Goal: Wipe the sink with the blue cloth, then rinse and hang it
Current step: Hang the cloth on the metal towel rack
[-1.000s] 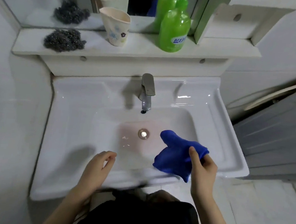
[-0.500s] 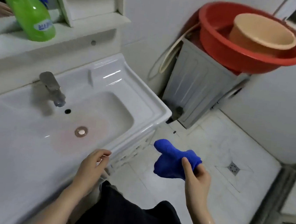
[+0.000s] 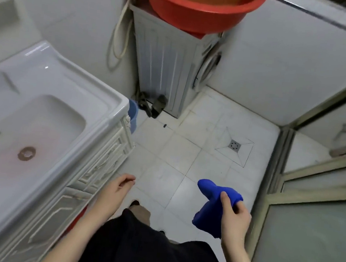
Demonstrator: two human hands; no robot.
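My right hand grips the bunched blue cloth over the tiled floor, well to the right of the white sink. The cloth sticks up above my thumb and hangs down on the left of my palm. My left hand hovers beside the sink cabinet's front corner with loosely curled fingers and holds nothing. The sink basin, with its drain, lies at the left of the view.
A white washing machine stands against the back wall with a red basin and an orange tub on top. A blue bucket sits beside the sink cabinet. A floor drain is ahead. A glass door frame runs along the right.
The view has swung right, away from the sink toward the floor and washing machine. My right hand carried the blue cloth off the basin; my left hand left the sink's front edge.
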